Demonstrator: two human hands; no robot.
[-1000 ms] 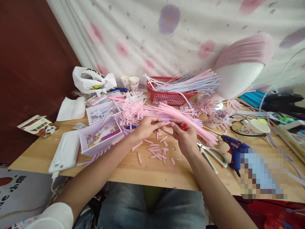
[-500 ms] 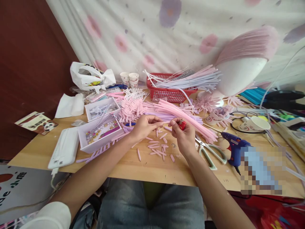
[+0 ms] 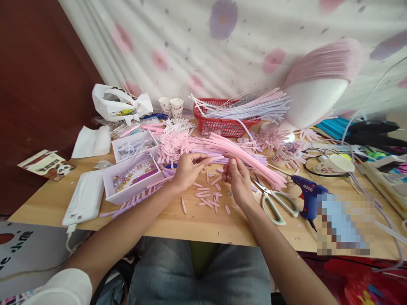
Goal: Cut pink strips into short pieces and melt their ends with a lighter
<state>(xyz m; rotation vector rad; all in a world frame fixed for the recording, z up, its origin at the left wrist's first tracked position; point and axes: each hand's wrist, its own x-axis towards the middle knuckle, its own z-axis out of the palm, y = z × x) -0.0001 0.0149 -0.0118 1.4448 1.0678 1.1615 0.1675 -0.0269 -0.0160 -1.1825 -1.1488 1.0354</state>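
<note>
My left hand (image 3: 190,169) pinches a short pink pipe cleaner piece (image 3: 218,157) between thumb and fingertips, its free end pointing right. A small gap away, my right hand (image 3: 238,177) is closed around a red lighter (image 3: 231,160), with the thumb on its top; most of it is hidden by the fingers, and I cannot make out a flame. Below and between the hands lie several short pink pipe cleaner pieces (image 3: 206,195) with tapered ends. Long pink pipe cleaners (image 3: 244,156) lie in a bundle just behind my right hand.
Scissors (image 3: 273,197) and a blue glue gun (image 3: 307,195) lie to the right. A red basket (image 3: 219,127) of pipe cleaners stands behind. On the left are white boxes of beads (image 3: 111,190) and a white power bank (image 3: 83,198). Paper cups (image 3: 335,165) stand at right and back.
My right hand has drawn slightly away from the pink piece and turned the lighter more upright. My left hand still holds the piece. The whole view has shifted slightly.
</note>
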